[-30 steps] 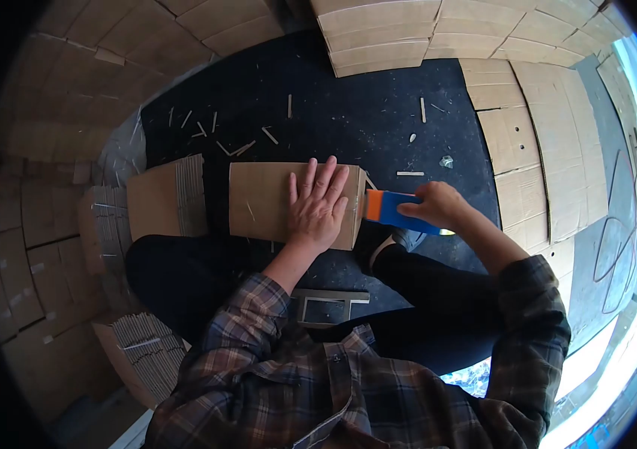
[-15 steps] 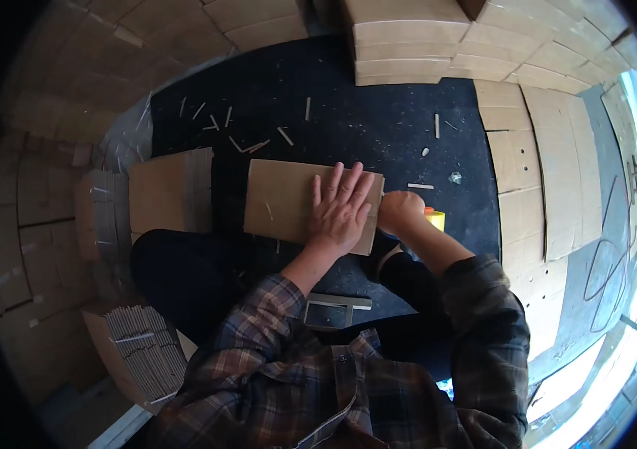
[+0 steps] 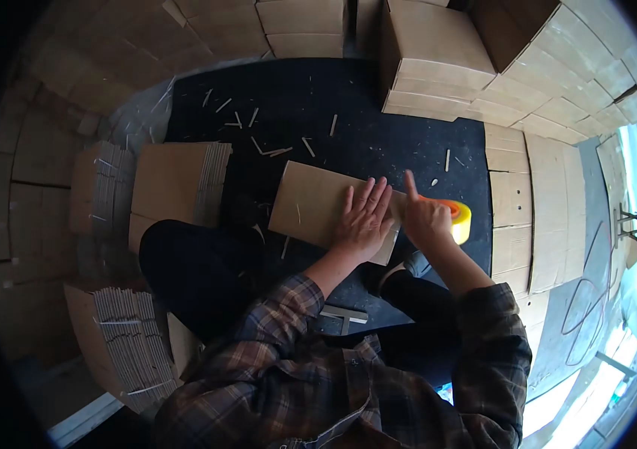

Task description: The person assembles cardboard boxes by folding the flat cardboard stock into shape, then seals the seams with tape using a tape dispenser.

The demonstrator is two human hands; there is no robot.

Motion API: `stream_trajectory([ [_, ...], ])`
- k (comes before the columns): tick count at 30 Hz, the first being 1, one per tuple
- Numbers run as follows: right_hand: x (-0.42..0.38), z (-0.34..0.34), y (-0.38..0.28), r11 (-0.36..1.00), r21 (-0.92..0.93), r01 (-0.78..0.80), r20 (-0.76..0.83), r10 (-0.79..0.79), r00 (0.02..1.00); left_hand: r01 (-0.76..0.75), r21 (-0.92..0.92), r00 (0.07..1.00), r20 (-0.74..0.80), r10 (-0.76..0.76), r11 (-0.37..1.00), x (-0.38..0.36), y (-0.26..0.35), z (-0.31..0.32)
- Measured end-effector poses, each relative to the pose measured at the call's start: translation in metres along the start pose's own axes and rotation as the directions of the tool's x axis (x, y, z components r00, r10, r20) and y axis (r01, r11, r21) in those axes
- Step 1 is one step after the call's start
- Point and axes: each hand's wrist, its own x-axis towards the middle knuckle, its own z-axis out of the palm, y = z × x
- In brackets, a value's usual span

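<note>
A flat brown cardboard box [image 3: 309, 200] lies tilted across the dark floor in front of me. My left hand [image 3: 365, 221] rests flat on its right part, fingers spread and pointing away from me. Just beyond the box's right edge is my right hand [image 3: 428, 217], its index finger stretched out and the other fingers curled round an orange and yellow tape dispenser [image 3: 461, 221]. The part of the dispenser under the palm is hidden.
Bundled flat cardboard stands at the left [image 3: 176, 183] and lower left [image 3: 133, 344]. Cardboard scraps [image 3: 333, 125] are scattered on the dark floor [image 3: 288, 97]. Stacked boxes [image 3: 438, 45] stand at the back, with flat sheets [image 3: 554, 202] at the right.
My right hand has turned and its index finger now points out; more of the tape dispenser shows. The view has shifted, and the box and both hands appear farther right, with the box more tilted.
</note>
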Motion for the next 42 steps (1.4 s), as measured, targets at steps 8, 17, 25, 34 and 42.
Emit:
stream_trajectory([
  [8, 0.013, 0.029, -0.008, 0.990, -0.141, 0.026, 0.013, -0.025, 1.000, 0.455, 0.164, 0.886, -0.179, -0.427, 0.875, -0.016, -0.088, -0.036],
  [17, 0.013, 0.024, -0.014, 0.997, -0.073, 0.024, -0.011, -0.025, 1.000, 0.862, -0.503, 0.408, 0.754, -0.514, -0.055, -0.044, -0.172, -0.062],
  [25, -0.044, 0.004, -0.037, 0.952, -0.057, 0.300, 0.228, -0.280, 0.932, 0.710, -0.692, 0.672, 0.609, -0.421, 0.132, -0.012, -0.212, -0.082],
  [34, 0.086, 0.021, -0.046, 0.948, -0.214, 0.234, -0.138, -0.267, 0.954, 0.195, -0.981, 0.715, 0.156, -0.681, -0.020, -0.017, -0.117, -0.022],
  [42, 0.097, 0.056, -0.053, 0.973, -0.001, 0.230, 0.154, -0.227, 0.962, 0.141, -0.911, 0.656, 0.380, -0.652, -0.388, -0.064, -0.147, 0.084],
])
